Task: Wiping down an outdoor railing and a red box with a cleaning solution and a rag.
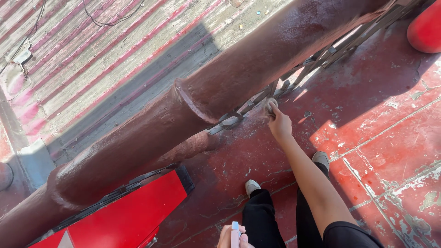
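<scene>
Floor: worn red-painted concrete floor (367, 151), cracked, beside a corrugated metal roof (92, 59).
Pipe: thick dark-red railing pipe (193, 105) along the floor's edge.
Right hand: right hand (279, 123) presses a small grey pad (271, 104) against the metal lattice (294, 78) under the pipe.
Left hand: left hand (233, 238), at the bottom edge, closed around a small pale pink stick (235, 232).

Glossy, lumpy brown paint coats the metal pipe (229, 87). Beside the pipe, the floor (386, 138) shows matt red paint, cracked and flaking; beyond it, rusty corrugated sheet (92, 55).
</scene>
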